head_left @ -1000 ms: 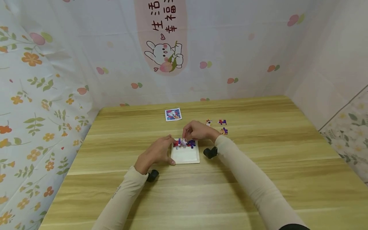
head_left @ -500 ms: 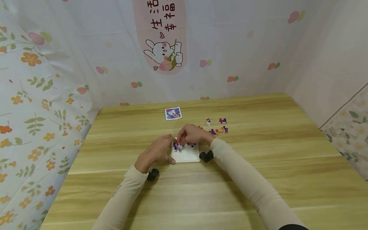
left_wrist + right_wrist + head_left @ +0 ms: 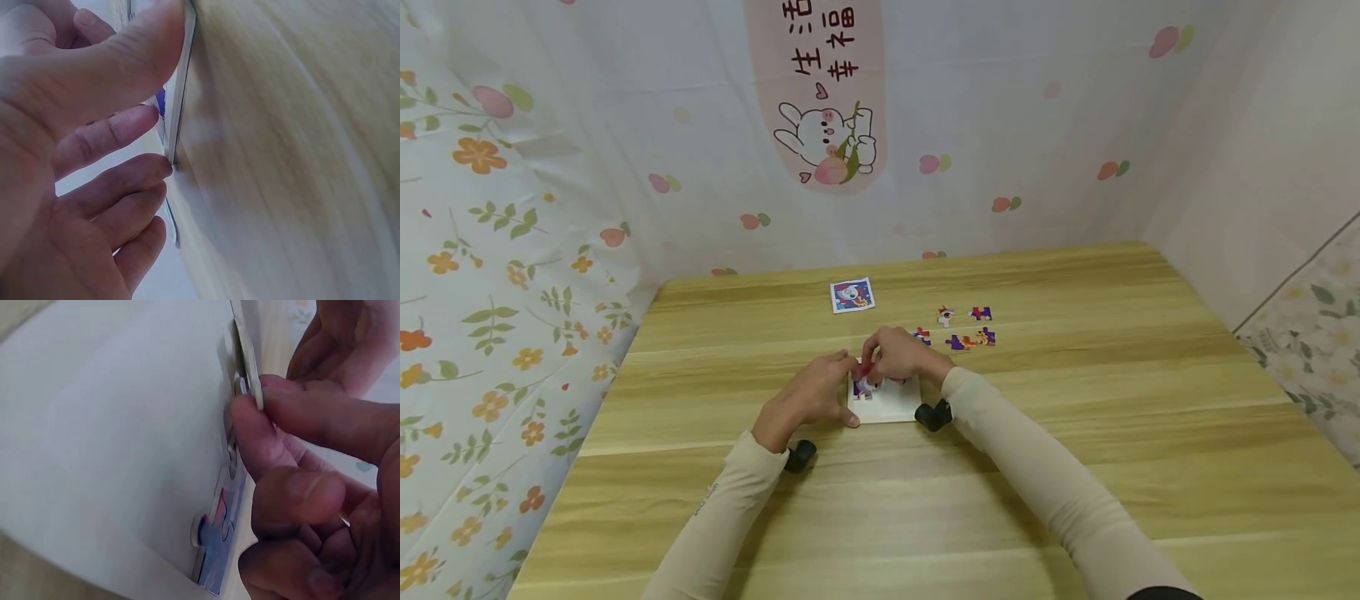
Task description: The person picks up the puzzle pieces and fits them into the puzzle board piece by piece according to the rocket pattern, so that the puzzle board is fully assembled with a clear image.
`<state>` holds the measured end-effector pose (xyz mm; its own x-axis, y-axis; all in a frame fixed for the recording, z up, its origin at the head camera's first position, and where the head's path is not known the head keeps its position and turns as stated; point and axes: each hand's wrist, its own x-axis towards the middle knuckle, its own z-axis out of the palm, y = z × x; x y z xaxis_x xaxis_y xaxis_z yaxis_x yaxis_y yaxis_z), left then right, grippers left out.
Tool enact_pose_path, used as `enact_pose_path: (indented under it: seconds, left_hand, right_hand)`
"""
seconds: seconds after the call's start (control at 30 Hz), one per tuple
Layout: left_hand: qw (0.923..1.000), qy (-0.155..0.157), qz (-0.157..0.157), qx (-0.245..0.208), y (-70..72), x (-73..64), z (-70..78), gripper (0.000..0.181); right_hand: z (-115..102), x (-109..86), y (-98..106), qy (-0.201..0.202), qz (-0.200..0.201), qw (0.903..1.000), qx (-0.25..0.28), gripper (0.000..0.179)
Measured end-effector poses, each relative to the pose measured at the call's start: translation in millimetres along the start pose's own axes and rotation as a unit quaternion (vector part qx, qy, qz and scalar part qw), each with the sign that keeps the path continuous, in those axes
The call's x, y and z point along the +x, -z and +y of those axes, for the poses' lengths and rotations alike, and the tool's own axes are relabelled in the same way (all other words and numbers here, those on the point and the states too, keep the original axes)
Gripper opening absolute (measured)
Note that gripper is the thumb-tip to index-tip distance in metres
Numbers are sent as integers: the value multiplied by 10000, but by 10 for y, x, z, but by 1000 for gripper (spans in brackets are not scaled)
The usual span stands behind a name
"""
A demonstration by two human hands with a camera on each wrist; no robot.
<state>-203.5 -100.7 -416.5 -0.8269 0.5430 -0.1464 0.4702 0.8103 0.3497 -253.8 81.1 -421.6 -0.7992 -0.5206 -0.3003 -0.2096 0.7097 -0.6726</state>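
A white square puzzle tray (image 3: 895, 408) lies on the table with joined jigsaw pieces along its far side. My left hand (image 3: 808, 392) spans the tray's left side, its thumb at the near corner and fingertips at the far one. In the left wrist view, fingertips meet the tray's edge (image 3: 180, 94). Over the tray's far left part, my right hand (image 3: 898, 354) pinches a puzzle piece (image 3: 249, 359) between thumb and index finger. That piece stands tilted, edge-on in the right wrist view, above flat joined pieces (image 3: 219, 550). My right fingers partly hide the far row.
Several loose puzzle pieces (image 3: 981, 313) lie beyond and right of the tray, one (image 3: 922, 335) close to my right hand. A small square picture card (image 3: 852, 296) rests farther back on the wooden table (image 3: 880, 517). A printed cloth (image 3: 1000, 125) hangs behind.
My right hand has shifted left across the tray with the puzzle piece, to its far left part. This uncovers more loose pieces behind it. My left hand stays at the tray.
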Motion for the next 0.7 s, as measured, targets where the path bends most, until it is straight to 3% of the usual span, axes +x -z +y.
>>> enact_pose_path:
  seconds: [0.17,0.4,0.53,0.7]
  left_hand:
    - [10000,-56,13,-7,-5,23,3,63]
    - [10000,6,-33,6,-8,28,11,55]
    - [10000,-80,-7,6,-7,36,26,56]
    - [10000,42,-62,-28,12,28,33,58]
  right_hand:
    - [-38,-48,-21,-34,255,9991,-329,9]
    - [-53,-143,-20,432,373,9946,-871,8]
    - [-7,-209,-14,583,341,9924,-1033,11]
    - [-1,-250,-46,819,361,9877,-1285,18]
